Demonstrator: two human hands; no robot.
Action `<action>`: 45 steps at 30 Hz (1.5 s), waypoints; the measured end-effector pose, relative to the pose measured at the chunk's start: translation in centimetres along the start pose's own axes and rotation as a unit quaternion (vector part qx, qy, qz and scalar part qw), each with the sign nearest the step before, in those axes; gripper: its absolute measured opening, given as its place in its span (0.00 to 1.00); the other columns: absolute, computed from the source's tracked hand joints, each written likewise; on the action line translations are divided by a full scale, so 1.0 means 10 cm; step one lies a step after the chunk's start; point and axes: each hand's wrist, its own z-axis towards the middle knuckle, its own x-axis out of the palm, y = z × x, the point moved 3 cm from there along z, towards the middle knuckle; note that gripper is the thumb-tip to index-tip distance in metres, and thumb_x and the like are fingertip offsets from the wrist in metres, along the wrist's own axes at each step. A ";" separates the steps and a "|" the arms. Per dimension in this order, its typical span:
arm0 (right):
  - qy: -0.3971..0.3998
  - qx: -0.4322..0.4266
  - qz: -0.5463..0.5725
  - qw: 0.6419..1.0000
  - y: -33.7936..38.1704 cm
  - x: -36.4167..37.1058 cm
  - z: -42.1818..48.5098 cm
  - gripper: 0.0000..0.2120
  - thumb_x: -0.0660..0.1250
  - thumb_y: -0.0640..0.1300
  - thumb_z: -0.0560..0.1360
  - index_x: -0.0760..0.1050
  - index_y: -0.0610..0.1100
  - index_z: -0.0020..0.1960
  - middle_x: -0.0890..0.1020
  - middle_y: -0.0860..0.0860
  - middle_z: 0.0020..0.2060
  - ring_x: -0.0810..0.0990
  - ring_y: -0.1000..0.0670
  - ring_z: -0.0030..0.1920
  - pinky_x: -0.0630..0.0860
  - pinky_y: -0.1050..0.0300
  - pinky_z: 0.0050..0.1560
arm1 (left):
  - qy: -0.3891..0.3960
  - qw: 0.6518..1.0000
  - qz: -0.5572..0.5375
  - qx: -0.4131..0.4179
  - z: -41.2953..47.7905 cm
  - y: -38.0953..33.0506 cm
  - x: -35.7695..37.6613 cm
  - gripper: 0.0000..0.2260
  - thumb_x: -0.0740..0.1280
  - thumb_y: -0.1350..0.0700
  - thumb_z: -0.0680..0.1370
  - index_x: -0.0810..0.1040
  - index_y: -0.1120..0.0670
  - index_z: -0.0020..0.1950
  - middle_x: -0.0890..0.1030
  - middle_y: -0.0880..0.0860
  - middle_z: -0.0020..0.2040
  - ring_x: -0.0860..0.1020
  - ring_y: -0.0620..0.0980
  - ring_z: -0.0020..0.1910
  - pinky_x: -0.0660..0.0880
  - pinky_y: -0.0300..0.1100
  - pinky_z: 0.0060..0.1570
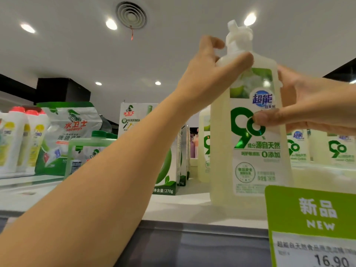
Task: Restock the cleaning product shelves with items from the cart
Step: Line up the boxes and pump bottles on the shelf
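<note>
Bottle orientation: the pump bottle (250, 160) stands upright with its long axis vertical. The white pump head (238, 35) is on top and the printed label faces the camera.
Bottle location: it is on the top shelf (183, 211), close to the front edge, with its base down on the board (the lower right corner is hidden behind the green price tag (312, 218)).
Left grip: the left grip (208, 74) reaches up from the lower left. The thumb lies across the front of the bottle's shoulder and the fingers curl behind the neck, just under the pump head. It is closed around the bottle.
Right grip: the right grip (312, 108) enters from the right edge. The thumb presses the label front at mid-height and the fingers wrap the far side. It is holding the bottle.
Bottle relative to grips: the bottle sits between the two, with the left high at the neck and the right lower on the body.
Count, same product: three matching bottles (297, 147) stand further back, one behind on the left and two on the right.
Count, other stock: two red-capped bottles (17, 139), one green-and-white pouch (71, 128) and one green-capped jug (90, 149). The number of cartons (134, 120) cannot be told.
</note>
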 end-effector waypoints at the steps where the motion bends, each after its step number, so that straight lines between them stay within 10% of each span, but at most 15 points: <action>1: 0.007 0.006 -0.007 1.000 0.01 0.01 0.01 0.33 0.73 0.39 0.57 0.67 0.61 0.57 0.86 0.52 0.40 0.86 0.48 0.40 0.81 0.55 0.29 | -0.036 0.999 0.033 0.015 0.01 0.01 -0.02 0.20 0.68 0.48 0.77 0.64 0.54 0.63 0.76 0.48 0.50 0.78 0.42 0.44 0.77 0.39 0.42; 9: 0.007 0.120 -0.088 0.989 -0.31 0.15 0.47 0.42 0.75 0.41 0.61 0.56 0.57 0.67 0.85 0.52 0.42 0.86 0.53 0.39 0.83 0.54 0.34 | -0.050 0.980 0.178 -0.075 0.03 0.13 -0.01 0.24 0.65 0.46 0.76 0.64 0.55 0.67 0.64 0.51 0.56 0.70 0.52 0.58 0.71 0.50 0.61; 14: 0.018 0.162 -0.099 0.982 -0.54 0.21 0.72 0.54 0.77 0.42 0.59 0.49 0.54 0.75 0.81 0.48 0.54 0.85 0.48 0.45 0.83 0.51 0.37 | 0.051 0.950 0.256 -0.173 0.02 0.27 0.01 0.30 0.71 0.57 0.75 0.59 0.56 0.72 0.62 0.56 0.62 0.70 0.55 0.58 0.71 0.42 0.52; 18: 0.023 0.179 -0.114 0.977 -0.58 0.24 0.79 0.53 0.77 0.44 0.58 0.50 0.54 0.75 0.78 0.47 0.58 0.83 0.46 0.51 0.83 0.52 0.39 | 0.067 0.938 0.314 -0.134 0.04 0.29 0.01 0.29 0.72 0.59 0.74 0.63 0.55 0.71 0.63 0.55 0.66 0.70 0.55 0.57 0.73 0.46 0.57; 27: -0.007 0.155 -0.126 0.980 -0.63 0.34 0.82 0.52 0.74 0.41 0.58 0.48 0.45 0.76 0.72 0.47 0.60 0.74 0.49 0.54 0.73 0.48 0.59 | 0.088 0.946 0.309 -0.048 0.10 0.29 0.08 0.19 0.69 0.58 0.76 0.70 0.54 0.65 0.67 0.53 0.63 0.72 0.50 0.47 0.67 0.34 0.33; 35: -0.004 0.157 -0.148 0.977 -0.70 0.30 0.85 0.46 0.74 0.41 0.66 0.49 0.46 0.75 0.76 0.48 0.59 0.79 0.49 0.49 0.80 0.51 0.50 | 0.156 0.923 0.349 -0.039 0.07 0.33 0.19 0.21 0.68 0.56 0.77 0.67 0.54 0.69 0.65 0.53 0.60 0.67 0.43 0.37 0.65 0.31 0.31; 45: 0.031 0.171 -0.199 0.964 -0.72 0.20 0.67 0.49 0.75 0.47 0.69 0.44 0.52 0.77 0.73 0.47 0.63 0.78 0.46 0.58 0.80 0.52 0.51 | 0.268 0.881 0.389 0.010 -0.11 0.38 0.41 0.16 0.66 0.62 0.77 0.76 0.54 0.65 0.77 0.51 0.61 0.76 0.50 0.59 0.75 0.42 0.60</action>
